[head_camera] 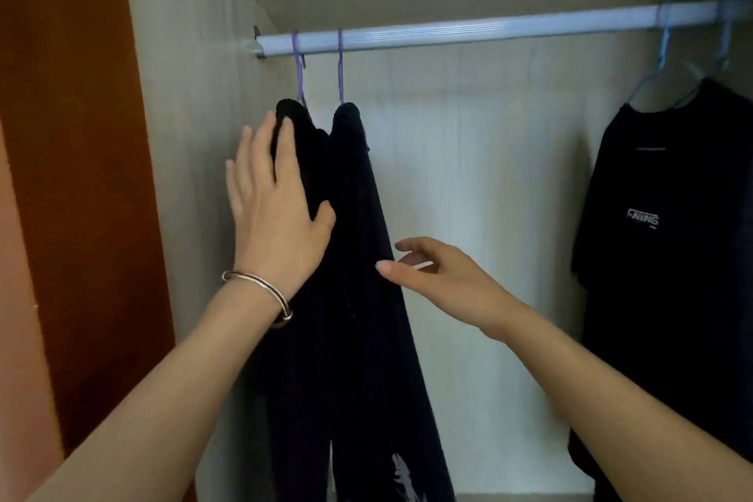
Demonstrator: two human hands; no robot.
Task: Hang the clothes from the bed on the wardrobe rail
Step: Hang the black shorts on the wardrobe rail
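Observation:
A silver rail [468, 31] crosses the top of the wardrobe. At its left end two dark garments [358, 298] hang side by side from purple hangers [340, 65]. My left hand [273, 200], with a bangle on the wrist, lies flat with straight fingers against the left garment near its shoulder. My right hand [436, 271] hovers beside the right garment's edge, fingers loosely extended, thumb tip near or just touching the cloth. It holds nothing.
A black T-shirt with white lettering [660, 216] hangs on a pale blue hanger [662, 65] at the rail's right end. The brown wardrobe door [77, 175] stands at the left. The pale back panel [489, 175] shows between the garments.

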